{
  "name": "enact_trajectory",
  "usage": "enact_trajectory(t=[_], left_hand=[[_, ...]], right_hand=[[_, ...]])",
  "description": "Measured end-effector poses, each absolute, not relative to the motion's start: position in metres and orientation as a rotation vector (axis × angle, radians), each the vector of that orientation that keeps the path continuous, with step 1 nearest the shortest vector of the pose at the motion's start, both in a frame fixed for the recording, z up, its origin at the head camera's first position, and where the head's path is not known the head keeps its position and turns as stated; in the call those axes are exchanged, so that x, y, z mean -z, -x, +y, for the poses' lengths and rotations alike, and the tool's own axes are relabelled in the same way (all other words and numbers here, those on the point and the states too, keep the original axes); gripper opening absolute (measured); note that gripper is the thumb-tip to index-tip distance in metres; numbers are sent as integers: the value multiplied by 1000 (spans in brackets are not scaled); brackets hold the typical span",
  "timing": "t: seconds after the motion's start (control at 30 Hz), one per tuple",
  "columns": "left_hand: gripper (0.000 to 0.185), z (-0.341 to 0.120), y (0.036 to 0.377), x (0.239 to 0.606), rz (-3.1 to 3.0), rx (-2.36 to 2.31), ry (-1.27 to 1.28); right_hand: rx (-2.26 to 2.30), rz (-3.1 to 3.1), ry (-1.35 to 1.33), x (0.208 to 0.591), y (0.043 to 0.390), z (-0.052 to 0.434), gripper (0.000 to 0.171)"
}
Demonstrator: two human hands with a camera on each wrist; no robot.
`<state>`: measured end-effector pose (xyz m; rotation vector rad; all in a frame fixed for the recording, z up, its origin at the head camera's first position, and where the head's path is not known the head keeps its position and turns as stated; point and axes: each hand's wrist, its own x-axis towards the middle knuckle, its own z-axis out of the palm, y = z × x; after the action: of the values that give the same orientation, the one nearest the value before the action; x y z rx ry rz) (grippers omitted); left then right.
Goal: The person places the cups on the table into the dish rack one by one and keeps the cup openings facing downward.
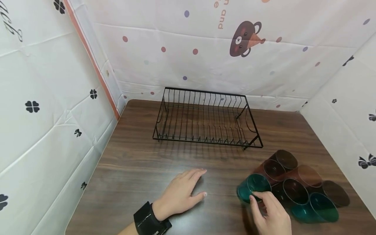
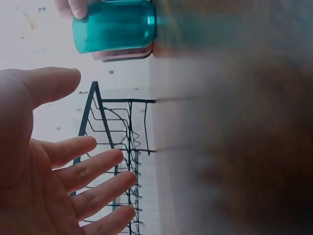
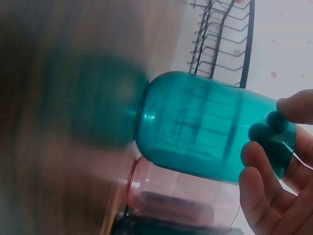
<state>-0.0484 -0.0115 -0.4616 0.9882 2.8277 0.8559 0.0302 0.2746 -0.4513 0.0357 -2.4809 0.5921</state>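
Note:
My right hand [image 1: 272, 213] pinches the rim of a see-through teal tumbler [image 1: 244, 192] at the left end of a cluster of cups. In the right wrist view, thumb and fingers are at the mouth of this tumbler [image 3: 195, 127], some fingertips showing through its wall, and its base is at the tabletop. My left hand [image 1: 182, 193], with a black band at the wrist, hovers over the table left of the tumbler. Its fingers are extended and it holds nothing; the left wrist view shows its bare palm [image 2: 29, 186]. A pinkish-red tumbler [image 1: 264, 169] stands just behind the teal one.
Several more tumblers crowd the right: a dark one [image 1: 295, 191], a reddish one [image 1: 309, 176], a brown one [image 1: 336, 194] and another teal one [image 1: 323, 207]. A black wire dish rack [image 1: 208, 142] stands at the back of the wooden table [image 1: 126, 176]. Patterned white sheets [image 1: 147, 32] surround it.

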Motion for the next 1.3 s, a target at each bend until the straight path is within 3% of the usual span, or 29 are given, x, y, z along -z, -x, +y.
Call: enact_trajectory(t=[0.43, 1.3], left_hand=[[69, -20, 49, 463, 2847, -891, -947], [84, -28, 52, 464, 2843, -919, -889]], right_hand=[[-745, -2431, -521, 455, -11, 234, 24], [-1034, -2442, -714, 448, 2, 183, 26]])
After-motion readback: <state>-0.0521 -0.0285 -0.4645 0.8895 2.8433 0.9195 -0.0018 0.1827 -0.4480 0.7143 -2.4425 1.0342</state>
